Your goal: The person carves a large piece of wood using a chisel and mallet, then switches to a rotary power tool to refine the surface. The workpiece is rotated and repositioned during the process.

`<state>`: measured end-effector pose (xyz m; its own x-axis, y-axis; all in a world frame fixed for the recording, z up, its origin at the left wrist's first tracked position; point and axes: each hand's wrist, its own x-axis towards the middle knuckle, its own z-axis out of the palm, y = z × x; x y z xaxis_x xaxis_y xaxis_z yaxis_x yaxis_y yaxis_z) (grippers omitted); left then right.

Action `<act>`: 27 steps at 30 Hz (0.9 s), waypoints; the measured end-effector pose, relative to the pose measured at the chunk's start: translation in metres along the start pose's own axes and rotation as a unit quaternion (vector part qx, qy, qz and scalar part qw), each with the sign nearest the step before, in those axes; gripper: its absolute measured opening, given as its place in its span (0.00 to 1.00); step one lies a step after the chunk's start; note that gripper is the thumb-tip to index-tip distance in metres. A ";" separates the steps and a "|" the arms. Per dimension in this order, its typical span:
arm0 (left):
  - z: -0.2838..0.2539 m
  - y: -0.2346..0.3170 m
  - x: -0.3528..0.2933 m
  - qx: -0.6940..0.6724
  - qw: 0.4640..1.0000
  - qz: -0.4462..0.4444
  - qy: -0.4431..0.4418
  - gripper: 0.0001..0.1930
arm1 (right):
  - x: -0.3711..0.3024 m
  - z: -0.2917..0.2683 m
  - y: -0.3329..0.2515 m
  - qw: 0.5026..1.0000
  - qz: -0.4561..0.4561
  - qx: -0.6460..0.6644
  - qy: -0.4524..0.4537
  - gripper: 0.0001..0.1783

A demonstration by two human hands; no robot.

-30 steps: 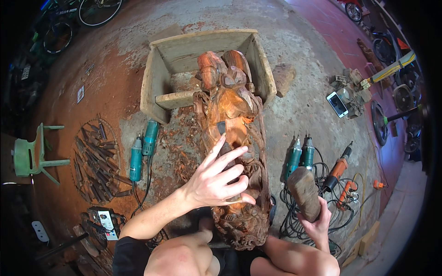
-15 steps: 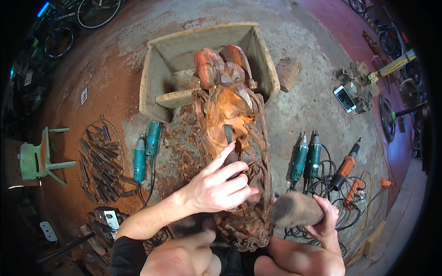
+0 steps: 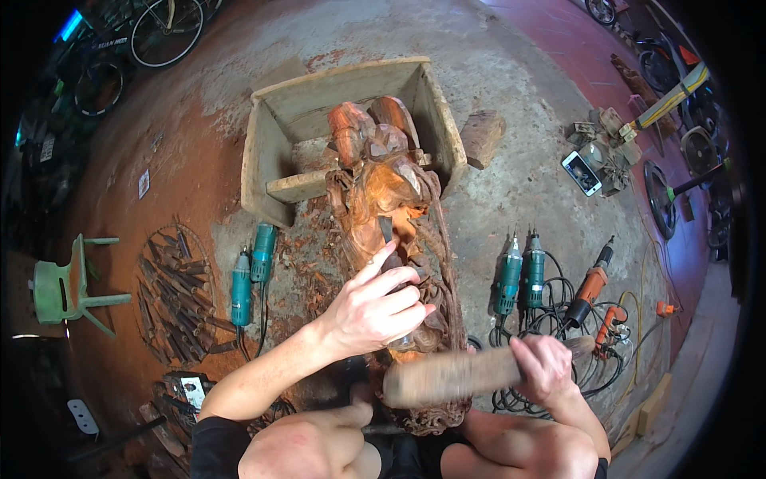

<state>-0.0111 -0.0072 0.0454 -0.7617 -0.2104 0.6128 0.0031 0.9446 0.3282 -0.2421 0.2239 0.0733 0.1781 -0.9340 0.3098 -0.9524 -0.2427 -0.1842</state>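
Observation:
My left hand (image 3: 369, 313) is closed round a carving chisel (image 3: 387, 228), its dark flat blade set against the carved wooden figure (image 3: 383, 185) in front of me. Fingers hide most of the chisel's handle; its butt end (image 3: 403, 342) shows below them. With my right hand (image 3: 544, 370) I grip a wooden mallet (image 3: 451, 378), whose motion-blurred head lies across the figure's near end, close to the chisel's butt. Whether the two touch I cannot tell. The reddish, detailed figure runs from between my knees up into a wooden box.
The figure's far end rests on the box (image 3: 257, 152). Many chisels (image 3: 175, 295) lie at left beside teal rotary tools (image 3: 241, 297). At right are more teal rotary tools (image 3: 508, 279), an orange grinder (image 3: 590, 291), tangled cords (image 3: 550, 335), a wood block (image 3: 483, 137) and a phone (image 3: 581, 173).
My right hand has swung the mallet leftward, from beside the figure to over its near end. My left hand keeps the chisel at about the same spot. The whole view has shifted slightly.

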 end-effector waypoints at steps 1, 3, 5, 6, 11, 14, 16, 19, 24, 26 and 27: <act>0.002 0.001 0.002 0.002 1.000 0.008 -0.002 0.12 | -0.010 0.005 0.007 0.999 -0.041 0.008 0.033 0.28; 0.004 0.003 0.008 0.018 0.999 0.018 -0.024 0.12 | -0.018 0.016 0.022 0.997 -0.067 -0.008 0.047 0.29; 0.004 0.003 0.009 0.019 1.000 0.005 -0.021 0.13 | -0.008 0.009 0.019 0.998 0.014 -0.058 -0.018 0.31; 0.004 0.002 0.009 0.022 0.999 -0.003 -0.026 0.12 | -0.010 0.014 0.022 0.998 -0.015 -0.067 0.006 0.31; 0.009 0.011 0.014 0.031 0.999 -0.020 -0.034 0.12 | -0.015 0.005 0.034 0.995 -0.042 -0.090 0.011 0.30; 0.013 0.011 0.014 0.047 0.998 -0.019 -0.046 0.13 | -0.023 0.009 0.024 0.998 -0.021 -0.053 0.018 0.34; 0.015 0.011 0.014 0.044 0.998 -0.020 -0.044 0.12 | -0.028 0.019 0.028 0.993 -0.071 -0.034 0.084 0.35; 0.009 0.012 0.018 0.047 0.997 -0.026 -0.047 0.11 | -0.020 0.015 0.022 0.997 0.007 -0.073 0.016 0.35; 0.008 0.010 0.018 0.042 0.996 -0.028 -0.069 0.11 | -0.031 0.024 0.029 0.998 -0.018 -0.036 0.044 0.33; 0.007 0.013 0.022 0.040 0.996 -0.036 -0.072 0.12 | -0.031 0.022 0.029 0.999 0.004 -0.029 0.035 0.34; 0.007 0.014 0.023 0.037 0.996 -0.039 -0.075 0.13 | -0.030 0.020 0.029 0.999 0.017 -0.026 0.030 0.34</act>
<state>-0.0327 0.0029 0.0592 -0.8458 -0.2501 0.4713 -0.1044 0.9438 0.3135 -0.2699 0.2402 0.0401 0.1320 -0.9232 0.3608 -0.9695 -0.1960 -0.1470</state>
